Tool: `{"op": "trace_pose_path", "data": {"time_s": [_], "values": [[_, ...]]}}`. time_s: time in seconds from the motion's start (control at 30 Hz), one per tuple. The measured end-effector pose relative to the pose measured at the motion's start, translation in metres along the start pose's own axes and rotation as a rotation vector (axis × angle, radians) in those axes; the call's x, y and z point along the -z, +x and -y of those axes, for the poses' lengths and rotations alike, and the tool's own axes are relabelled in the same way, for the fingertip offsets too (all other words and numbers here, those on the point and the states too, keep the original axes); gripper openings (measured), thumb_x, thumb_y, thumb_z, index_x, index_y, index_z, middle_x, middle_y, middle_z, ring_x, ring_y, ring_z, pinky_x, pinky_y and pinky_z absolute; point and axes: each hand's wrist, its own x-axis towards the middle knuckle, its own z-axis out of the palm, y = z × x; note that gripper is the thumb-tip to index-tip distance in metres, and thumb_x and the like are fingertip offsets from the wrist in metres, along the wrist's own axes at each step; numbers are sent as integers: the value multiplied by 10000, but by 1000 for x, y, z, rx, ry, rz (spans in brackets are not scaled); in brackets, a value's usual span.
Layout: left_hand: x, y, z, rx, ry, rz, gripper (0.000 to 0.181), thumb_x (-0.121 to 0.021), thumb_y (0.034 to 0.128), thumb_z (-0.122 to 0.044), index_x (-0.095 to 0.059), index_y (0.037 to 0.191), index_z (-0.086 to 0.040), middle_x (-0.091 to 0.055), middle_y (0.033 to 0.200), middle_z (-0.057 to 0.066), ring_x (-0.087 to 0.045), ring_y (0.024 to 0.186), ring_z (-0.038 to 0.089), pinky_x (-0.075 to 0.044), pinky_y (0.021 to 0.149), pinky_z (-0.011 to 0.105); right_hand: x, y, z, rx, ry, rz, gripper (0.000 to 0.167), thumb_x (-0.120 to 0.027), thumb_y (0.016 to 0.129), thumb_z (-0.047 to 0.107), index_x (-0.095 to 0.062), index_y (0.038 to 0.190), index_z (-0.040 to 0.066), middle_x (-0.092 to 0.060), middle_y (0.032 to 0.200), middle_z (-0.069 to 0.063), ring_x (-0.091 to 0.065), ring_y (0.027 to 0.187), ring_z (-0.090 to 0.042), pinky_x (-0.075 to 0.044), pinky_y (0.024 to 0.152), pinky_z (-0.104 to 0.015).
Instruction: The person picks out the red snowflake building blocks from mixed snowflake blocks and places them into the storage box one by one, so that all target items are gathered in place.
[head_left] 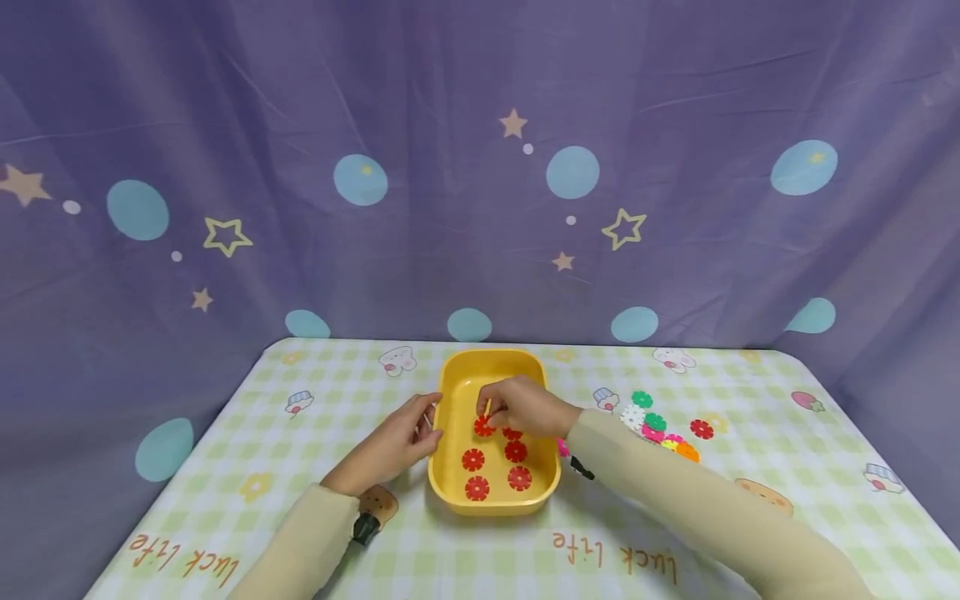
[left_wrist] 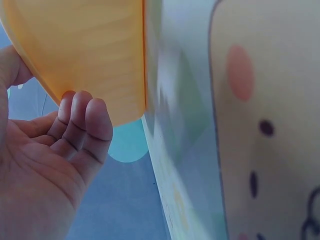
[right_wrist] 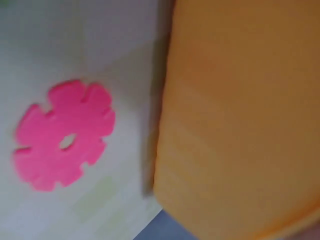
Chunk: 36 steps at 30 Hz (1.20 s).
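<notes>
A yellow plastic tray (head_left: 495, 505) stands on the table, with several red snowflake discs (head_left: 477, 488) laid in two columns on its floor. At its left side my left hand (head_left: 405, 442) holds the rim. In the left wrist view, the left hand (left_wrist: 55, 155) has its thumb at the rim and bent fingertips against the outer wall. Reaching over the tray's right side, my right hand (head_left: 528, 406) pinches a brighter red snowflake disc (head_left: 483, 426) low over the tray floor. The right wrist view shows the tray wall (right_wrist: 240, 110), while the right fingers are hidden there.
Right of the tray lies a loose group of snowflake discs in green (head_left: 642, 400), white (head_left: 633, 416), orange (head_left: 687, 452) and pink. A single red disc (head_left: 702, 429) lies beside them. One pink disc (right_wrist: 67, 135) sits close to the tray's right wall. A purple curtain (head_left: 480, 250) hangs behind the table.
</notes>
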Motion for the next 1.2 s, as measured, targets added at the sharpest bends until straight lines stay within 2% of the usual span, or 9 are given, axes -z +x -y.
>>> {"op": "trace_pose_path", "data": {"time_s": [0.13, 0.27, 0.43, 0.6, 0.77, 0.9, 1.0, 1.1, 1.2], "values": [[1, 0, -1, -8, 3, -1, 516, -607, 915, -94, -398, 1359, 67, -490, 931, 18, -473, 745, 105, -439, 620, 228, -6, 10, 1, -18, -26, 65, 129, -717, 836, 53, -669, 885, 162, -642, 754, 94, -558, 635, -58, -485, 609, -191], [0, 1, -1, -17, 3, 3, 520, -602, 919, -89, -388, 1364, 71, -508, 970, 79, -474, 756, 105, -441, 623, 225, -11, 13, 1, -26, -70, 129, 114, -708, 847, 88, -662, 903, 175, -624, 783, 111, -542, 702, -66, -469, 676, -176], [-2, 1, -2, -21, 0, 4, 523, -601, 918, -87, -384, 1366, 74, -509, 981, 97, -472, 757, 97, -443, 623, 220, -17, 13, 1, -8, -175, 144, 109, -706, 846, 168, -658, 943, 159, -585, 796, 89, -519, 729, -92, -449, 724, -190], [-2, 1, -1, -26, -3, 3, 526, -601, 920, -98, -384, 1369, 69, -508, 972, 74, -477, 754, 94, -445, 622, 223, -22, 14, 0, 20, -213, 80, 77, -692, 868, 208, -649, 914, 164, -540, 807, 106, -502, 707, -63, -443, 704, -168], [0, 0, 0, -13, -1, -3, 526, -606, 917, -114, -395, 1370, 50, -496, 942, 10, -478, 744, 89, -445, 620, 226, -2, 8, 9, 82, -78, -80, 52, -628, 930, 185, -653, 918, 141, -551, 797, 106, -508, 686, -71, -458, 659, -200], [1, 1, 1, -11, -13, -7, 524, -605, 918, -116, -395, 1370, 47, -485, 940, 3, -477, 749, 99, -444, 622, 227, 31, -14, 7, 100, -53, -205, 49, -611, 940, 175, -658, 938, 160, -583, 805, 87, -512, 688, -75, -468, 646, -232], [0, 1, 1, -6, -24, -6, 527, -603, 920, -120, -392, 1372, 48, -482, 944, 3, -477, 756, 102, -444, 623, 224, 55, -41, -10, 67, -98, -261, 57, -617, 936, 160, -674, 939, 169, -607, 815, 66, -512, 687, -75, -470, 626, -246], [-1, 1, 2, -9, -30, 2, 531, -601, 922, -115, -383, 1377, 53, -483, 952, 15, -475, 762, 99, -446, 627, 222, 71, -76, -35, -18, -141, -236, 68, -640, 916, 117, -677, 935, 170, -610, 822, 65, -516, 686, -76, -480, 627, -259], [-1, 1, 4, -14, -30, 2, 531, -603, 920, -106, -382, 1376, 52, -489, 961, 36, -473, 762, 96, -445, 627, 220, 80, -115, -58, -120, -169, -138, 119, -670, 879, 54, -673, 948, 151, -620, 863, 45, -531, 729, -87, -502, 684, -305]]}}
